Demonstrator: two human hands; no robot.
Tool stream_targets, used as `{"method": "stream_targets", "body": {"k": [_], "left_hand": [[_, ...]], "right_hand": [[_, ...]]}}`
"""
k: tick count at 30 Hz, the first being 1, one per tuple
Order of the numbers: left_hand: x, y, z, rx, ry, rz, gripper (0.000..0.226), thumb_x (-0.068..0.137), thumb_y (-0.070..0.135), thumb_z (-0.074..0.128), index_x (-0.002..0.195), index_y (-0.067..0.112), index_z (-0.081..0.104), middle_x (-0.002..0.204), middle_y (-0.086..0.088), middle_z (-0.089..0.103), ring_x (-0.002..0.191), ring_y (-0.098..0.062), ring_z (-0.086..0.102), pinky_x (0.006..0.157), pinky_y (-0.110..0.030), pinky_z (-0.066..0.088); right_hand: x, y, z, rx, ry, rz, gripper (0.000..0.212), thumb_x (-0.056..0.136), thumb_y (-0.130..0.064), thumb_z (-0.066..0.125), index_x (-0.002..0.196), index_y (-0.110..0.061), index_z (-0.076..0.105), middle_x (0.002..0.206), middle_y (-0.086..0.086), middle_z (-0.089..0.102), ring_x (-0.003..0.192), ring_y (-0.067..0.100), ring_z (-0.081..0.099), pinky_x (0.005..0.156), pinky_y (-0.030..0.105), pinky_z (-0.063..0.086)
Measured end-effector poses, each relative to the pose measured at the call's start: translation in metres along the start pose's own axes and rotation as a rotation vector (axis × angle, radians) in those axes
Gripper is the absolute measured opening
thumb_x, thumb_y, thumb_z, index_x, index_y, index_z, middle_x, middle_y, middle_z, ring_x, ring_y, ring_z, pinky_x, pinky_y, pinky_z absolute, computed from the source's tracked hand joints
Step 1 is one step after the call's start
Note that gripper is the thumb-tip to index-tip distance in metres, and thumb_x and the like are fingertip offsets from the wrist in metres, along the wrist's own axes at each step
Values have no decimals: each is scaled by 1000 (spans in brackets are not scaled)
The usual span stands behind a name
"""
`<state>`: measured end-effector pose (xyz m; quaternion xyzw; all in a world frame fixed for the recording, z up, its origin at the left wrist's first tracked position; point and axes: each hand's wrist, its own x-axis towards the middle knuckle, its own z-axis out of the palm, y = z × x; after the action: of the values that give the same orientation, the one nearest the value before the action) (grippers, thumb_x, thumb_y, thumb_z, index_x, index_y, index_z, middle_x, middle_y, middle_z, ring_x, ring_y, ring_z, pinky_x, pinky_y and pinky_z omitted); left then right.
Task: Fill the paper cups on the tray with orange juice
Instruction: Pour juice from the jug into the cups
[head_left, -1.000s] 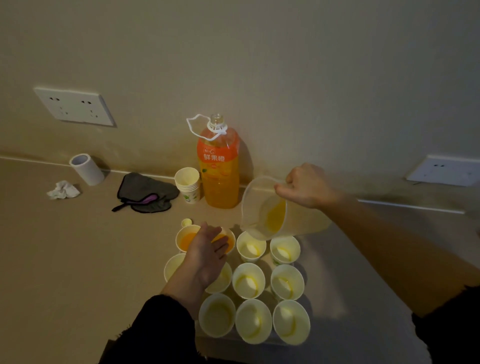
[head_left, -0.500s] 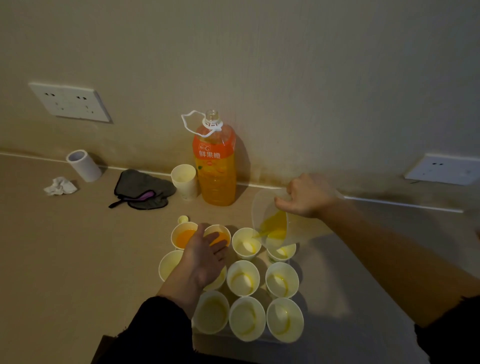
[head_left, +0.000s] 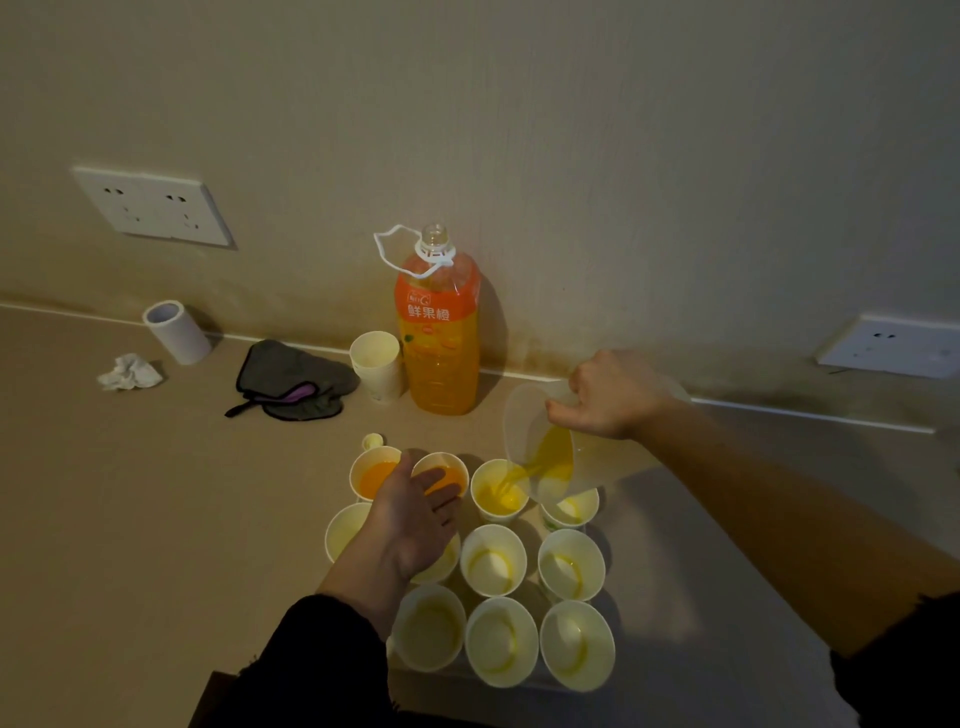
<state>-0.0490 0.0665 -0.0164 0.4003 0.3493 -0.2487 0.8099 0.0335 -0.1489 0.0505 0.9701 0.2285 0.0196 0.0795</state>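
right grip (head_left: 613, 395): fingers curled round the rim of the clear pitcher (head_left: 545, 452), which is tipped to the left
juice stream (head_left: 511, 475): runs from the pitcher lip into the third cup (head_left: 497, 496) of the back row, cup part full
left grip (head_left: 415, 514): open, palm down, fingers straight, over the cups, fingertips above one full cup
full cups (head_left: 375, 475): two, back left, deep orange
other cups (head_left: 493, 561): yellow dregs only, packed in rows on the bench (head_left: 130, 493)
juice bottle (head_left: 439, 332): uncapped, upright at the wall, just behind the cups
bottle cap (head_left: 372, 441): on the bench beside the back-left cup
spare cups (head_left: 376, 366): stacked, just left of the bottle
clutter: grey cloth (head_left: 291, 379), tape roll (head_left: 176, 332), crumpled tissue (head_left: 127, 371), far left
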Motion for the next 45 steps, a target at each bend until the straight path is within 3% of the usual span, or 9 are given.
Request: {"method": "stream_targets", "body": {"k": [16, 22, 37, 41, 45], "left_hand": [[-2, 3, -2, 41, -14, -8, 63, 99, 49, 27, 143, 6, 35, 150, -19, 32, 142, -30, 25, 116, -42, 17], [-1, 5, -3, 42, -7, -13, 62, 99, 49, 26, 143, 6, 35, 150, -19, 33, 142, -30, 26, 117, -42, 17], [-3, 6, -3, 68, -10, -20, 60, 98, 46, 29, 141, 4, 37, 149, -19, 34, 141, -30, 27, 116, -42, 17], [-3, 5, -2, 69, -14, -21, 61, 98, 47, 29, 141, 4, 37, 149, -19, 35, 141, -30, 27, 116, -42, 18], [-3, 4, -3, 58, -19, -22, 63, 99, 49, 26, 142, 4, 36, 149, -19, 34, 141, -30, 27, 117, -42, 17]], "right_hand": [[-1, -6, -7, -44, -55, 8, 60, 87, -63, 34, 68, -11, 57, 57, 4, 41, 65, 24, 48, 57, 29, 32], [0, -8, -9, -67, -69, 12, 58, 90, -58, 39, 80, -8, 67, 68, 7, 49, 68, 23, 47, 60, 29, 31], [-3, -10, -11, -81, -84, 12, 54, 90, -59, 38, 69, -12, 55, 56, 2, 37, 65, 23, 46, 59, 28, 31], [-4, -11, -11, -87, -74, 13, 60, 90, -59, 38, 77, -7, 65, 65, 7, 48, 66, 24, 47, 57, 28, 29], [-4, -10, -11, -104, -72, 6, 59, 90, -59, 37, 75, -9, 64, 58, 4, 41, 65, 22, 46, 53, 28, 24]]}}
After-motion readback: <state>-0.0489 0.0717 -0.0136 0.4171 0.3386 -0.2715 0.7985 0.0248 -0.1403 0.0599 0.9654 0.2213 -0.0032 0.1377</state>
